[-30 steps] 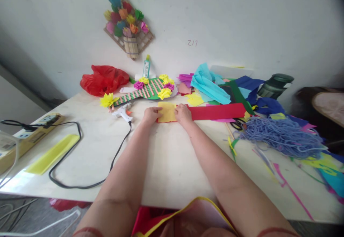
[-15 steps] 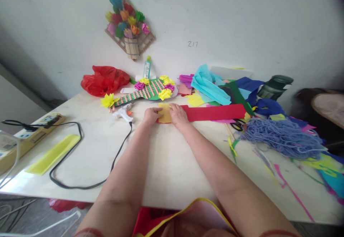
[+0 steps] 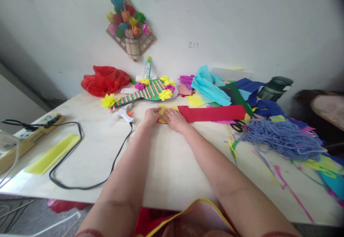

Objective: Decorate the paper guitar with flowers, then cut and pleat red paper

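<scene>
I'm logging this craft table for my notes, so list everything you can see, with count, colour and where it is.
Yellow paper piece: one, under both hands, mid table.
Red paper strip: one, runs right from the hands.
Glue gun: one, white with a black cord, left of the hands.
Paper guitar: one, green and pink striped, with yellow and pink flowers, behind the hands.
Glue bottle: one, at the wall.
Red plastic bag: one, back left.
Power strip: one, yellowish, far left.
Yellow strip: one, left.
Blue yarn: one heap, right.
Paper sheets: pile, mixed colours, back right.
Flower plaque: one, on the wall.
Table: one, pale.
Left hand: on the yellow piece.
Right hand: flat on it.
</scene>
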Motion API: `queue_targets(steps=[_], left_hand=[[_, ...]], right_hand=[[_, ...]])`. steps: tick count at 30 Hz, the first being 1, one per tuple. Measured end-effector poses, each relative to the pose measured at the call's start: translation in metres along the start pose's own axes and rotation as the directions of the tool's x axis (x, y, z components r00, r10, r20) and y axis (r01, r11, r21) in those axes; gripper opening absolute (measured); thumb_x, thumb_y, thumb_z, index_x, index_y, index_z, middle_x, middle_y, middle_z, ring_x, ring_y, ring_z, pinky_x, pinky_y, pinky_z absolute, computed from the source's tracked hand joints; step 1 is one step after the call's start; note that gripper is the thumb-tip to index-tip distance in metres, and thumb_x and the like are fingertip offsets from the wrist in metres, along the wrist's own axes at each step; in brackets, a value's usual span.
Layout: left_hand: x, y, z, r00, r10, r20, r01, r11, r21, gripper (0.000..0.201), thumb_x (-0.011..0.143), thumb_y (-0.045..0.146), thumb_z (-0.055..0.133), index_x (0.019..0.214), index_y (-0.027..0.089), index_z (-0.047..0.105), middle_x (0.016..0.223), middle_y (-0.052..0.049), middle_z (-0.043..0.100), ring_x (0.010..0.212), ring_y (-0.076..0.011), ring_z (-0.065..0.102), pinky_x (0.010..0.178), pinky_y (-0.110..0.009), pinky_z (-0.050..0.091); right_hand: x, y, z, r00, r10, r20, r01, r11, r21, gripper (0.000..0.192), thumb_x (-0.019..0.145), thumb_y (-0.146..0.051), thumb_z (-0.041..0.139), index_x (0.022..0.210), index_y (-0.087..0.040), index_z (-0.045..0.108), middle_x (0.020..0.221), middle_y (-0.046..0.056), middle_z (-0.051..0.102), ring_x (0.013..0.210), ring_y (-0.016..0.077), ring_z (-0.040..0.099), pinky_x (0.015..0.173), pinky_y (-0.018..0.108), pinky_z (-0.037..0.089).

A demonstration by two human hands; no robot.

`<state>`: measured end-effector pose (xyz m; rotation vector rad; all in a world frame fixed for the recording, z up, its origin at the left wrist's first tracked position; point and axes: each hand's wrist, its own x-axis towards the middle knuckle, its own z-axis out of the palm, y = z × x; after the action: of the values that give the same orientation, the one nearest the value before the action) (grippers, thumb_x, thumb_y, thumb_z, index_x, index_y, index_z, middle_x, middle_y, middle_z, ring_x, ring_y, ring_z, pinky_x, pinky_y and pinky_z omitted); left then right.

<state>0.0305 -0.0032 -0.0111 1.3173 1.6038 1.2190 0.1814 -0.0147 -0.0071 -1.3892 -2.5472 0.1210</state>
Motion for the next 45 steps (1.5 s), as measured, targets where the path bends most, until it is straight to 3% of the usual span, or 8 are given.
queue_targets(steps=[7, 13, 17, 25, 32, 45], left_hand=[[0.004, -0.001, 0.004, 0.999, -0.040, 0.001, 0.040, 0.999, 0.017, 0.054, 0.054, 0.011, 0.068, 0.108, 0.012, 0.065, 0.100, -0.008, 0.068, 0.084, -0.0191, 0.064, 0.073, -0.026, 0.051], [-0.008, 0.016, 0.010, 0.995, -0.048, -0.089, 0.064, 0.980, 0.189, 0.049, 0.060, 0.015, 0.066, 0.109, 0.011, 0.064, 0.100, -0.010, 0.068, 0.084, -0.0186, 0.065, 0.074, -0.024, 0.049], [-0.012, 0.022, 0.013, 0.992, 0.014, -0.125, 0.030, 0.941, 0.338, 0.043, 0.065, 0.013, 0.060, 0.108, 0.009, 0.064, 0.104, -0.011, 0.067, 0.092, -0.0187, 0.063, 0.081, -0.023, 0.045], [-0.009, 0.019, 0.014, 0.985, 0.039, -0.168, 0.048, 0.873, 0.485, 0.061, 0.066, 0.017, 0.059, 0.126, 0.010, 0.047, 0.102, -0.011, 0.067, 0.100, -0.0202, 0.060, 0.084, -0.025, 0.044], [-0.017, 0.030, 0.017, 0.984, -0.031, -0.177, 0.132, 0.794, 0.593, 0.041, 0.072, 0.034, 0.057, 0.107, 0.015, 0.059, 0.106, -0.014, 0.065, 0.103, -0.0262, 0.058, 0.083, -0.032, 0.043], [-0.020, 0.032, 0.019, 0.983, -0.034, -0.183, 0.149, 0.734, 0.663, 0.029, 0.073, 0.034, 0.053, 0.095, 0.019, 0.063, 0.101, -0.013, 0.066, 0.097, -0.0279, 0.059, 0.077, -0.035, 0.044]], right_hand=[[-0.003, -0.003, -0.004, 0.989, 0.080, 0.123, -0.083, 0.996, 0.017, 0.060, 0.091, -0.047, 0.013, 0.142, -0.017, 0.023, 0.150, 0.001, 0.018, 0.138, 0.0179, 0.010, 0.111, 0.042, 0.008], [-0.003, -0.005, -0.006, 0.987, 0.089, 0.131, -0.095, 0.995, 0.037, 0.062, 0.091, -0.048, 0.013, 0.143, -0.015, 0.021, 0.150, 0.002, 0.017, 0.138, 0.0181, 0.009, 0.111, 0.043, 0.007], [-0.003, -0.005, -0.005, 0.987, 0.086, 0.137, -0.091, 0.996, 0.028, 0.062, 0.090, -0.048, 0.015, 0.143, -0.016, 0.022, 0.150, 0.002, 0.017, 0.138, 0.0182, 0.008, 0.111, 0.043, 0.006], [-0.003, -0.005, -0.007, 0.986, 0.078, 0.147, -0.082, 0.996, 0.024, 0.061, 0.090, -0.048, 0.016, 0.142, -0.017, 0.024, 0.151, 0.003, 0.016, 0.138, 0.0193, 0.007, 0.111, 0.043, 0.006], [-0.005, -0.006, -0.009, 0.988, 0.073, 0.133, -0.078, 0.996, 0.033, 0.060, 0.090, -0.046, 0.017, 0.141, -0.015, 0.026, 0.150, 0.004, 0.018, 0.138, 0.0200, 0.009, 0.111, 0.043, 0.007], [-0.006, -0.007, -0.010, 0.987, 0.080, 0.138, -0.086, 0.996, 0.038, 0.061, 0.090, -0.047, 0.016, 0.142, -0.015, 0.023, 0.150, 0.003, 0.017, 0.139, 0.0187, 0.008, 0.111, 0.043, 0.006]])
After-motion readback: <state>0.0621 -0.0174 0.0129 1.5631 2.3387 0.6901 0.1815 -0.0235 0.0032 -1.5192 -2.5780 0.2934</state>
